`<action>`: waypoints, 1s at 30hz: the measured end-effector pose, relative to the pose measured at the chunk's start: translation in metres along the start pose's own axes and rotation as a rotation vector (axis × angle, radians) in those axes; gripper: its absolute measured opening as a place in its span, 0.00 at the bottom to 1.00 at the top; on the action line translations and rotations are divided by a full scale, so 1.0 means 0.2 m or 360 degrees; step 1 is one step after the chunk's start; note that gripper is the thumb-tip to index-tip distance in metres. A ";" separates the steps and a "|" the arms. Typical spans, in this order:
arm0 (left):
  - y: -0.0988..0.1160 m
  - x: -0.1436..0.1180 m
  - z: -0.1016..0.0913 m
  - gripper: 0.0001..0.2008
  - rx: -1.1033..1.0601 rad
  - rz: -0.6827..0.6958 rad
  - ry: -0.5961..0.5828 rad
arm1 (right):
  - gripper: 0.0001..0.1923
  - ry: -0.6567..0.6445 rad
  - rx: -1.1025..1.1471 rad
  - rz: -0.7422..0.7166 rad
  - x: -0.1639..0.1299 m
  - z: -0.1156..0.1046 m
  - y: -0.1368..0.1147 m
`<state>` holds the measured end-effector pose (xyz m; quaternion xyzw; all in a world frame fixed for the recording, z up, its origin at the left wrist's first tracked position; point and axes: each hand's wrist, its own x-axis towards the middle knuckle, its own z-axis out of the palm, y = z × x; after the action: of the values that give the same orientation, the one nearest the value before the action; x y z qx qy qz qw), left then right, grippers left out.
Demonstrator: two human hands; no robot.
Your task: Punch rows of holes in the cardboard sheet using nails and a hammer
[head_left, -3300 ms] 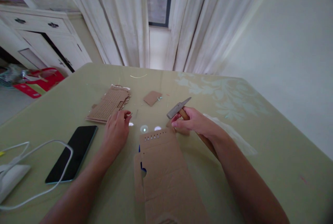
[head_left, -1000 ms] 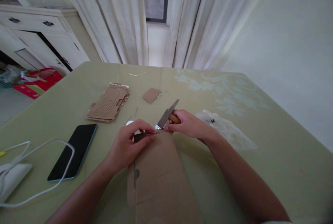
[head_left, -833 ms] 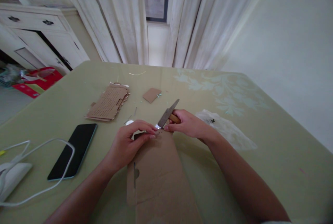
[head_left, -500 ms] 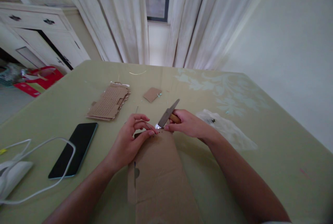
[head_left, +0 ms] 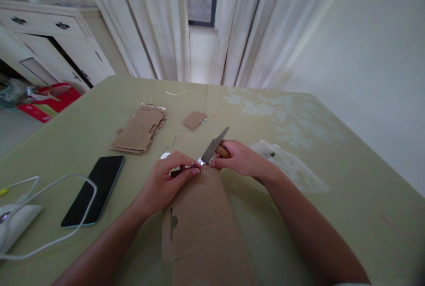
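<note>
A long brown cardboard box (head_left: 202, 228) lies lengthwise in front of me, with a few small dark holes near its far end. My left hand (head_left: 168, 182) rests on the far left corner of the box, thumb and fingertips pinched together on a thin metal pin that is mostly hidden. In my right hand (head_left: 237, 157) is a knife (head_left: 212, 146), gripped by its wooden handle with the blade pointing up and away. The right thumb touches the far edge of the box. Between the hands, a small shiny round piece (head_left: 201, 161) shows at that edge.
Perforated cardboard pieces (head_left: 139, 131) lie stacked at the back left, near a small cardboard square (head_left: 195, 120). A black phone (head_left: 94, 191) and a white cable (head_left: 94, 188) are on the left. To the right lies a clear plastic bag (head_left: 288, 166). Thin pins (head_left: 174, 141) lie beyond my left hand.
The raised fingers of my left hand have come down and closed toward the thumb at the box edge, uncovering a round shiny piece behind them. My right hand and the knife stay nearly still.
</note>
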<state>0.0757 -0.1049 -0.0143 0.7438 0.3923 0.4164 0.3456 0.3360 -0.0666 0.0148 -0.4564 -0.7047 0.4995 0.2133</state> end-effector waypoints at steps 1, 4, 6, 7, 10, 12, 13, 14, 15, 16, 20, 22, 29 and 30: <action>0.00 0.00 0.00 0.04 0.0010 0.0005 -0.0009 | 0.16 0.0001 -0.0012 0.0002 0.00 0.00 0.00; 0.01 0.01 0.00 0.05 0.0052 0.0056 -0.0020 | 0.15 -0.0005 -0.0049 0.0011 0.00 0.00 0.00; 0.02 0.01 0.00 0.05 0.0090 0.0091 -0.0031 | 0.15 0.0001 -0.0064 0.0020 0.00 0.00 0.00; 0.02 0.01 0.00 0.05 0.0111 0.0101 -0.0046 | 0.15 0.0007 -0.0068 0.0019 0.00 0.00 0.00; 0.02 0.01 0.00 0.06 0.0158 0.0099 -0.0098 | 0.13 0.0019 -0.0070 -0.0002 0.00 0.00 0.00; 0.01 0.01 -0.01 0.06 0.0174 0.0093 -0.0116 | 0.13 0.0034 -0.0111 -0.0015 0.00 0.00 0.00; 0.01 0.01 -0.01 0.06 0.0180 0.0097 -0.0117 | 0.13 0.0044 -0.0148 -0.0020 0.00 0.00 0.00; 0.02 0.00 -0.01 0.06 0.0187 0.0106 -0.0117 | 0.13 0.0051 -0.0191 -0.0030 0.00 0.00 0.00; 0.02 0.00 -0.01 0.06 0.0196 0.0118 -0.0116 | 0.12 0.0059 -0.0237 -0.0041 0.00 0.01 -0.01; 0.02 0.00 -0.01 0.05 0.0208 0.0135 -0.0115 | 0.11 0.0071 -0.0287 -0.0047 0.00 0.01 -0.01; 0.03 0.00 -0.01 0.05 0.0296 0.0226 -0.0106 | 0.13 0.0312 -0.0517 -0.0128 -0.04 0.02 -0.10; 0.03 0.00 -0.01 0.05 0.0349 0.0262 -0.0112 | 0.12 0.0514 -0.0586 -0.0243 -0.10 0.03 -0.18; 0.04 0.00 -0.01 0.07 0.0425 0.0272 -0.0148 | 0.12 0.0573 -0.0850 -0.0355 -0.30 0.08 -0.37; 0.04 -0.01 -0.01 0.07 0.0428 0.0273 -0.0146 | 0.13 0.0498 -0.0954 -0.0310 -0.31 0.09 -0.37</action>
<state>0.0751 -0.1088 -0.0067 0.8324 0.3632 0.3537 0.2238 0.3198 -0.1347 0.0838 -0.5005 -0.8190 0.1718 0.2218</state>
